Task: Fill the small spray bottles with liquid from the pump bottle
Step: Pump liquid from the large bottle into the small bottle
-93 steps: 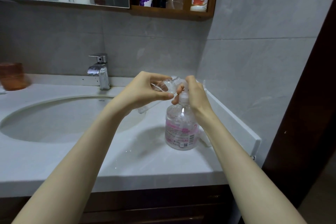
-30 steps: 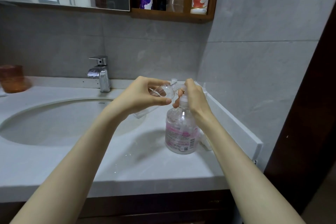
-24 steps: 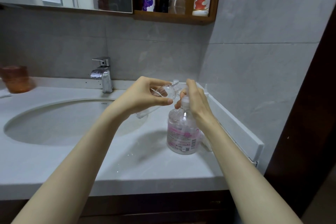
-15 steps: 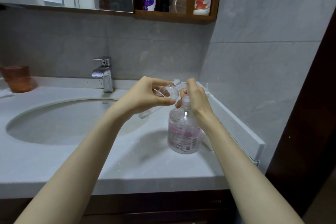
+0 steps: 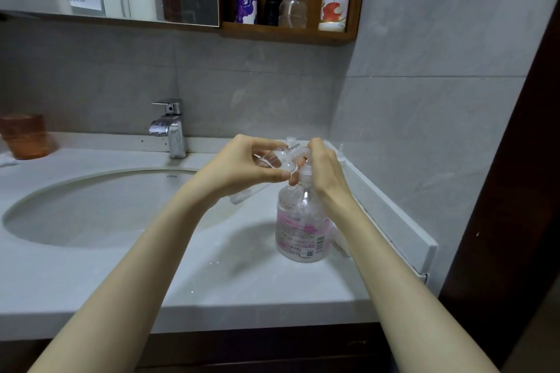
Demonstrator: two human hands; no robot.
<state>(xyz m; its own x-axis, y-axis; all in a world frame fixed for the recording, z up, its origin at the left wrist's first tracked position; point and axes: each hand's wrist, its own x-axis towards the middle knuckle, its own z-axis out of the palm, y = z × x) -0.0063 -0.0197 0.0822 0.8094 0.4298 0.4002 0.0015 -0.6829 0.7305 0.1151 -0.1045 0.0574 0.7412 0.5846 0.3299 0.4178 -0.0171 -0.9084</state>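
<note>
I see the pump bottle (image 5: 298,230) upright on the counter (image 5: 212,281), right of the sink (image 5: 91,206). It is clear with a pink label and holds clear liquid, though I cannot read the level. The left hand (image 5: 242,166) pinches 1 small spray bottle (image 5: 280,159), clear and tilted, neck toward the pump spout; how full it is I cannot tell. The right hand (image 5: 325,172) curls over the pump head, just right of it. On the far shelf (image 5: 288,35) stand 4 bottles.

Pump bottle (image 5: 298,230) on counter (image 5: 91,281) — rt of sink (image 5: 91,206), faucet (image 5: 169,127) behind.
</note>
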